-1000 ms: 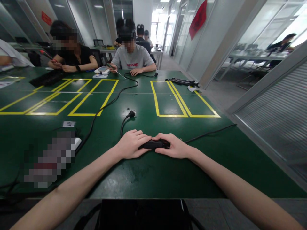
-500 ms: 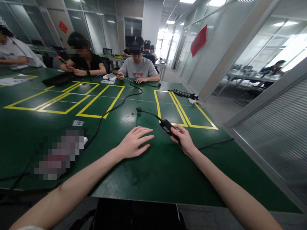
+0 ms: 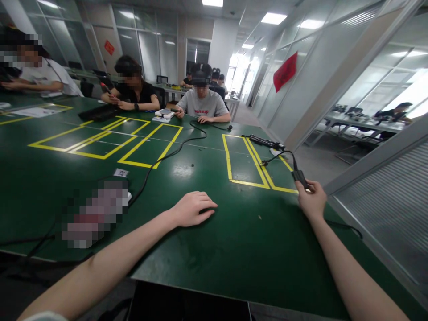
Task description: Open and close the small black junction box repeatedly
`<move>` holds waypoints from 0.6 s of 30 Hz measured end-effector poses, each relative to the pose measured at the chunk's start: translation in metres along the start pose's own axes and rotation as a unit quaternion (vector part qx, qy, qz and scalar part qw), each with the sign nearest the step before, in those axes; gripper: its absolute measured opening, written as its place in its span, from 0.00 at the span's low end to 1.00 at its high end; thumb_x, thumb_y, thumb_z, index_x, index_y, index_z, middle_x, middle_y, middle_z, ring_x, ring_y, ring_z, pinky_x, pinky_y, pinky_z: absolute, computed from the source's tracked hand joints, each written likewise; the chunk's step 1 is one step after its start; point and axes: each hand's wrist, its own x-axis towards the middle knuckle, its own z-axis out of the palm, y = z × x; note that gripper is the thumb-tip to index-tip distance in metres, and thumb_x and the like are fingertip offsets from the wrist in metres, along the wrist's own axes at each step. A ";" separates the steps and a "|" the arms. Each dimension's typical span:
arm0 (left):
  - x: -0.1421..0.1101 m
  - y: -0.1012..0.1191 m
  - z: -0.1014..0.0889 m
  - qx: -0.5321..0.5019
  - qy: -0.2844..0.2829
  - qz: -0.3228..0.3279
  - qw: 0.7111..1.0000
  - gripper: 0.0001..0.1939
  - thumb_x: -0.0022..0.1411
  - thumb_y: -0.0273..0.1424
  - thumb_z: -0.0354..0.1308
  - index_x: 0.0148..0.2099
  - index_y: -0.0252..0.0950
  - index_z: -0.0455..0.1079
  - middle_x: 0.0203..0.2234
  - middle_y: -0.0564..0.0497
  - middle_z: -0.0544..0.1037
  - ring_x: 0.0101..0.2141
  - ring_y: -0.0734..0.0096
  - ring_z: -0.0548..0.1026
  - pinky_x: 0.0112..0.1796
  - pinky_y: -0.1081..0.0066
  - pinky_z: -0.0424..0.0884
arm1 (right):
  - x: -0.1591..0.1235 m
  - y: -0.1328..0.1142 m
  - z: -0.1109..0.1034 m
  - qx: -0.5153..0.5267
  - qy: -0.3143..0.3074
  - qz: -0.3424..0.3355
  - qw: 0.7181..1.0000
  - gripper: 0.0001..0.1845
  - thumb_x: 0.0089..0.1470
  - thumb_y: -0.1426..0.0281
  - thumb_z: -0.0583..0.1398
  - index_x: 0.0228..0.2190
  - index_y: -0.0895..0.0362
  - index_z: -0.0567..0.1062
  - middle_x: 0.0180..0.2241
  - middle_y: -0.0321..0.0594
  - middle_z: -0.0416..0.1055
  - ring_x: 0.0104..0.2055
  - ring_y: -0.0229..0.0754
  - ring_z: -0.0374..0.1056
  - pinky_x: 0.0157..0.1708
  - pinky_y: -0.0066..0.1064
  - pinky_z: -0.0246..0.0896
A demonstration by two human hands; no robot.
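My right hand (image 3: 312, 199) is closed around a black power adapter (image 3: 299, 178) above the right side of the green table (image 3: 234, 249). From its far end a short cord arches left to a plug (image 3: 264, 163), over the yellow-taped rectangles. Another cable (image 3: 346, 226) trails from behind the hand past the table's right edge. My left hand (image 3: 193, 209) rests on the table near the middle, fingers extended and slightly bent, holding nothing.
A blurred-out object (image 3: 96, 214) lies at left beside a numbered paper tag (image 3: 121, 172). A long black cable (image 3: 147, 178) snakes across the table. A folded black tripod-like item (image 3: 265, 142) lies at the far right. Co-workers sit along the far side.
My right hand has carried the power adapter to the right, the plug swinging along with it. The left hand stays near its place, its fingers a little more bent. The view has shifted slightly.
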 end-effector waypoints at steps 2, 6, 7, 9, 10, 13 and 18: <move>0.000 0.001 -0.001 -0.005 -0.005 -0.005 1.000 0.12 0.73 0.33 0.54 0.49 0.36 0.78 0.40 0.46 0.84 0.42 0.65 0.80 0.45 0.65 0.74 | 0.002 0.012 -0.004 -0.092 -0.002 -0.027 0.995 0.28 0.43 0.44 0.64 0.33 0.55 0.73 0.28 0.41 0.75 0.26 0.46 0.70 0.28 0.35 0.64; -0.001 0.003 -0.002 -0.010 -0.002 -0.005 1.000 0.12 0.73 0.32 0.54 0.49 0.35 0.78 0.40 0.46 0.84 0.41 0.65 0.80 0.44 0.64 0.75 | 0.000 0.019 -0.005 -0.197 -0.030 -0.051 0.979 0.23 0.48 0.49 0.61 0.36 0.56 0.75 0.35 0.49 0.79 0.37 0.53 0.74 0.36 0.39 0.66; -0.001 0.003 -0.002 -0.012 -0.003 -0.004 1.000 0.12 0.73 0.32 0.54 0.49 0.35 0.78 0.40 0.47 0.84 0.40 0.65 0.80 0.44 0.64 0.75 | -0.001 0.018 -0.004 -0.213 -0.046 -0.059 0.974 0.23 0.48 0.50 0.61 0.37 0.56 0.76 0.36 0.50 0.79 0.37 0.54 0.74 0.36 0.38 0.65; -0.001 0.003 -0.003 -0.015 -0.004 -0.003 1.000 0.12 0.73 0.32 0.54 0.49 0.36 0.78 0.39 0.47 0.84 0.40 0.65 0.80 0.43 0.65 0.75 | -0.004 0.015 -0.003 -0.235 -0.075 -0.078 0.966 0.23 0.48 0.51 0.62 0.39 0.55 0.77 0.35 0.49 0.79 0.34 0.53 0.73 0.34 0.37 0.64; -0.001 0.003 -0.003 -0.015 -0.003 -0.003 1.000 0.12 0.73 0.32 0.54 0.49 0.36 0.78 0.39 0.47 0.84 0.40 0.65 0.80 0.43 0.65 0.75 | -0.005 0.014 -0.003 -0.245 -0.082 -0.084 0.962 0.23 0.48 0.52 0.62 0.40 0.55 0.77 0.34 0.48 0.79 0.33 0.52 0.72 0.33 0.37 0.63; 0.000 0.003 -0.004 -0.012 -0.004 -0.003 1.000 0.11 0.72 0.31 0.55 0.50 0.36 0.77 0.39 0.47 0.84 0.40 0.65 0.80 0.43 0.65 0.75 | -0.007 0.008 -0.002 -0.283 -0.061 -0.065 0.955 0.22 0.50 0.55 0.62 0.42 0.56 0.78 0.33 0.48 0.79 0.33 0.53 0.72 0.34 0.38 0.63; -0.001 0.001 -0.005 -0.008 -0.006 -0.009 1.000 0.11 0.72 0.31 0.55 0.50 0.36 0.77 0.40 0.47 0.84 0.40 0.65 0.80 0.43 0.66 0.75 | -0.005 0.001 -0.009 -0.301 0.036 -0.016 0.953 0.24 0.54 0.58 0.60 0.48 0.59 0.77 0.40 0.56 0.78 0.42 0.60 0.74 0.40 0.43 0.65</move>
